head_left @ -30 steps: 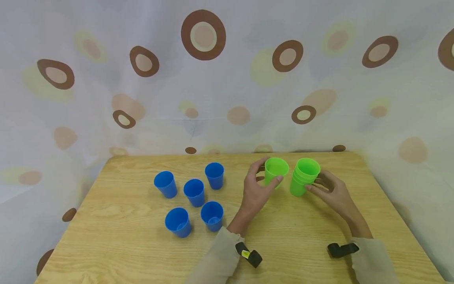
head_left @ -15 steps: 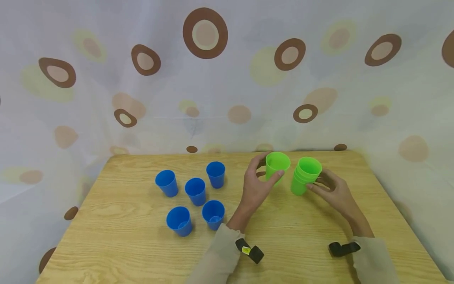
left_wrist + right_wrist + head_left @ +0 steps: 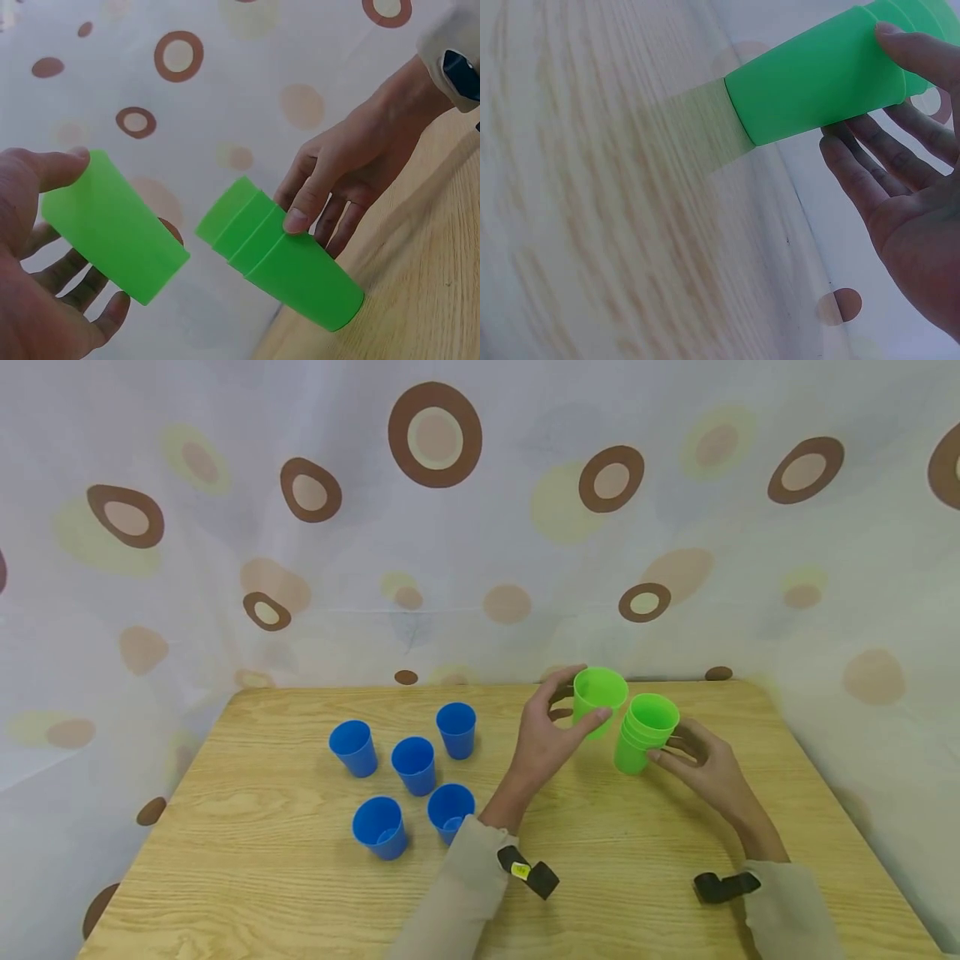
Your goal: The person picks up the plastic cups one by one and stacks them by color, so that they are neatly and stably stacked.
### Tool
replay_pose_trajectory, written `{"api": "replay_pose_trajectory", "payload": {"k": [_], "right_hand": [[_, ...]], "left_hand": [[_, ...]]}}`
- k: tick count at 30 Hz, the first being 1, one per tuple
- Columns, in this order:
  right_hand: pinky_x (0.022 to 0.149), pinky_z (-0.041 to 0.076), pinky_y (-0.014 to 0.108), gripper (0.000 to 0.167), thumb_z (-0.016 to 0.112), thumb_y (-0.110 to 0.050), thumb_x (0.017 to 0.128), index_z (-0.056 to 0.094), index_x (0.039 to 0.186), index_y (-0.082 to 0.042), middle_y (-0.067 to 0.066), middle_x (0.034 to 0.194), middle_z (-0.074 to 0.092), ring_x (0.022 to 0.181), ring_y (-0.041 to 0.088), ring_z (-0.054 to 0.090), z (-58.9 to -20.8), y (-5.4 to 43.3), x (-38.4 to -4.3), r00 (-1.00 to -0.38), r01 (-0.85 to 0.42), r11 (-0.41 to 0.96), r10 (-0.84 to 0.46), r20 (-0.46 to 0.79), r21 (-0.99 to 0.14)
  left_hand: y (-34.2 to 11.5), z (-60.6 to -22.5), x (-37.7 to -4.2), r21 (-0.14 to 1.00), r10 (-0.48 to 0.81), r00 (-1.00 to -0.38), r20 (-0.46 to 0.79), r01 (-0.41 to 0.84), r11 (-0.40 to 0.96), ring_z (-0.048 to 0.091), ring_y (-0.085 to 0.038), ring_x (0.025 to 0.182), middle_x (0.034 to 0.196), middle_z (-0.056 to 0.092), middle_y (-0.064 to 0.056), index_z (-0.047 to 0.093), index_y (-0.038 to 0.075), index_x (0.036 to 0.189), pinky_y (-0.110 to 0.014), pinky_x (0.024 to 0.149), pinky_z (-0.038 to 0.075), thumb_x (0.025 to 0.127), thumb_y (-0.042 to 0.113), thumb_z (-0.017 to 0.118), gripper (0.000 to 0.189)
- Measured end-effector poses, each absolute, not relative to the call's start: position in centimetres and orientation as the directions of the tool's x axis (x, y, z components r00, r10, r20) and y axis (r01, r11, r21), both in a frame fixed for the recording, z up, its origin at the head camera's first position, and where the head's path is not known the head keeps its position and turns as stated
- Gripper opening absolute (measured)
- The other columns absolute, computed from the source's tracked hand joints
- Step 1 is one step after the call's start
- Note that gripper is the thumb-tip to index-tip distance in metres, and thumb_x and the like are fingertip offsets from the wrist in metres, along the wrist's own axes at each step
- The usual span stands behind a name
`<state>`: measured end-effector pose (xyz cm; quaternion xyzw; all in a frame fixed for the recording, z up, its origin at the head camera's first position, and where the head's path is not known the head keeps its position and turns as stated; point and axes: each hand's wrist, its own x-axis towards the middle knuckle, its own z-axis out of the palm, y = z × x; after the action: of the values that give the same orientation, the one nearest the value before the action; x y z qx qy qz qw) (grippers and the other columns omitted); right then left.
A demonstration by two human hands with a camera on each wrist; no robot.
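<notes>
Between thumb and fingers my left hand (image 3: 543, 735) holds a single green plastic cup (image 3: 112, 225), raised off the table with its mouth upward. Just right of it stands a stack of nested green cups (image 3: 632, 753), their rims showing as ridges near the top. My right hand (image 3: 708, 768) grips this stack from the right, thumb on the near side and fingers behind. In the right wrist view, the base of the stack (image 3: 810, 90) meets the tabletop. A small gap separates the single cup from the stack in the left wrist view.
Several blue cups (image 3: 413, 768) stand upright and apart on the wooden table (image 3: 247, 860), left of my left forearm. My left sleeve (image 3: 468, 877) partly covers the nearest one. A patterned cloth (image 3: 510, 543) hangs behind the table's back edge.
My left hand has lifted its green cup higher and moved it slightly right, closer to the stack. The right hand and the stack stay in place.
</notes>
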<state>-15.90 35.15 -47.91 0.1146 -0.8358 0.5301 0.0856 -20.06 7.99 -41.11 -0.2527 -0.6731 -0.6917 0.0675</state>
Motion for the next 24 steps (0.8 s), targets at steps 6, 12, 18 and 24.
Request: {"api": "replay_pose_trajectory", "payload": {"k": [6,12,18,24], "right_hand": [[0.097,0.050,0.016,0.058,0.071,-0.004,0.097,0.049,0.150,-0.009,0.002,0.142,0.055,0.122,0.005,0.057,-47.9,35.2,-15.9,-0.957,-0.290,0.398,-0.106,0.270,-0.870],[0.097,0.049,0.016,0.059,0.071,-0.004,0.096,0.048,0.151,-0.009,0.003,0.143,0.055,0.123,0.006,0.057,-47.9,35.1,-15.9,-0.956,-0.293,0.395,-0.109,0.273,-0.871],[0.096,0.049,0.015,0.059,0.071,-0.006,0.097,0.048,0.151,-0.011,0.004,0.144,0.054,0.122,0.005,0.056,-47.8,35.1,-15.9,-0.961,-0.276,0.410,-0.098,0.259,-0.869],[0.097,0.049,0.015,0.058,0.071,-0.006,0.097,0.049,0.150,-0.010,0.002,0.143,0.055,0.122,0.006,0.057,-47.8,35.1,-15.9,-0.959,-0.281,0.411,-0.098,0.265,-0.867]], "left_hand": [[8.2,-40.4,-20.4,0.900,0.279,-0.855,0.436,0.420,-0.120,0.060,-0.014,0.117,0.130,0.061,-0.004,0.056,0.011,0.144,-0.035,0.093,0.056,0.093,0.016,0.077,0.055],[8.8,-40.2,-20.8,0.881,0.325,-0.819,0.472,0.429,-0.199,0.060,-0.013,0.120,0.133,0.060,0.000,0.053,0.015,0.147,-0.032,0.093,0.056,0.097,0.027,0.073,0.055],[9.3,-39.1,-20.9,0.901,0.334,-0.840,0.427,0.362,-0.239,0.060,-0.016,0.122,0.135,0.060,-0.006,0.054,0.011,0.145,-0.033,0.094,0.056,0.095,0.013,0.074,0.054],[9.8,-38.3,-21.4,0.906,0.334,-0.849,0.409,0.334,-0.259,0.061,-0.015,0.120,0.131,0.063,-0.005,0.057,0.010,0.143,-0.031,0.092,0.057,0.093,0.010,0.076,0.053]]}}
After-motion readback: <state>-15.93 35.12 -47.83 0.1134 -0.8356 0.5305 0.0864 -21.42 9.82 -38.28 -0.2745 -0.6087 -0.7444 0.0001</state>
